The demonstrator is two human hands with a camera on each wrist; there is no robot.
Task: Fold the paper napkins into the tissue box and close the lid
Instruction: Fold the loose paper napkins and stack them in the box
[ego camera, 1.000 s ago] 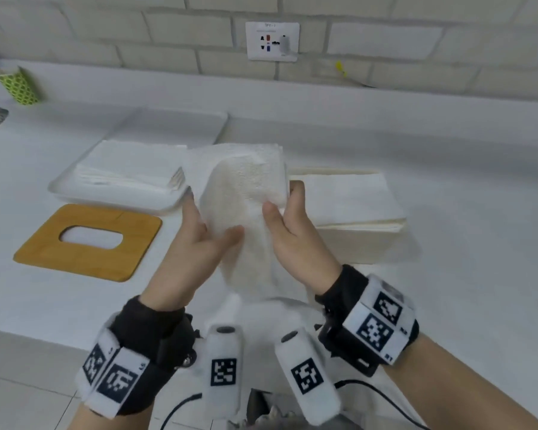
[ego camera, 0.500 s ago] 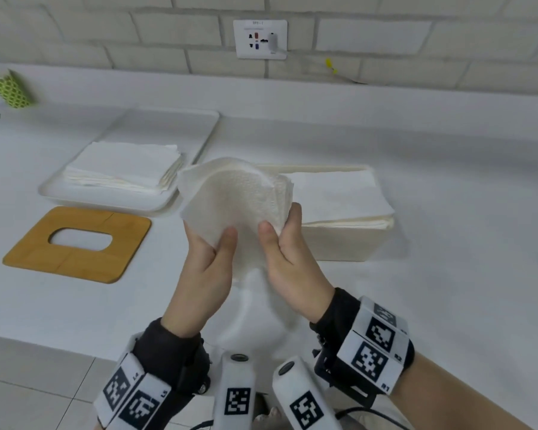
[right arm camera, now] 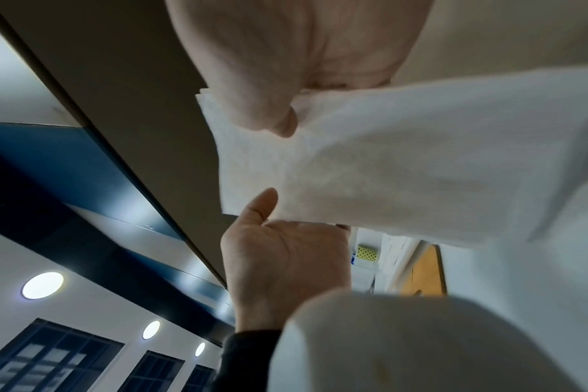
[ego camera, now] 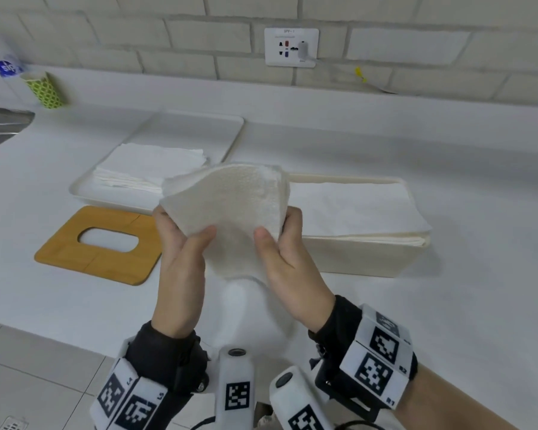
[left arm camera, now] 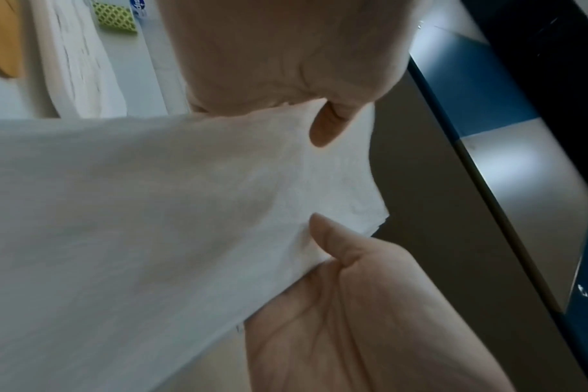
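Head view shows the left hand [ego camera: 180, 259] and right hand [ego camera: 288, 259] each pinching a lower edge of a bent paper napkin [ego camera: 230, 209], thumb in front and fingers behind, held above the white bench [ego camera: 479, 305]. At 3 o'clock of the napkin stands the open tissue box [ego camera: 354, 259], filled with folded napkins, and at 9 o'clock lies the wooden lid [ego camera: 97, 262] flat on the bench. At 10 o'clock a tray [ego camera: 230, 131] holds a stack of napkins [ego camera: 143, 169].

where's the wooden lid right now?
Head view, left side: the wooden lid lies flat on the counter, just in front of the tray of napkins, left of the left hand.
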